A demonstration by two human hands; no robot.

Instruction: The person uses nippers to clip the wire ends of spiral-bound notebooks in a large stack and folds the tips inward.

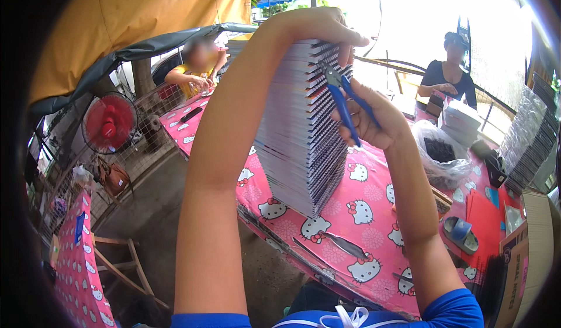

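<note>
A tall stack of spiral notebooks (286,123) stands on the pink patterned table, its black coil bindings along the right side. My left hand (327,25) reaches over the top of it, fingers bent down around the bound edge of the uppermost notebook. In my right hand (377,114) is a pair of blue-handled wire cutters (342,107). Their metal jaws point up and left, at the coil ends near the top of the stack. The handles are slightly spread, and the jaws' exact contact with the wire is too small to tell.
The pink table (374,179) runs away from me. To the right are a plastic bag of black coils (438,149), red sheets (482,211), a sandal (461,234) and a cardboard box (526,258). Two people sit farther back. A red fan (108,123) stands left.
</note>
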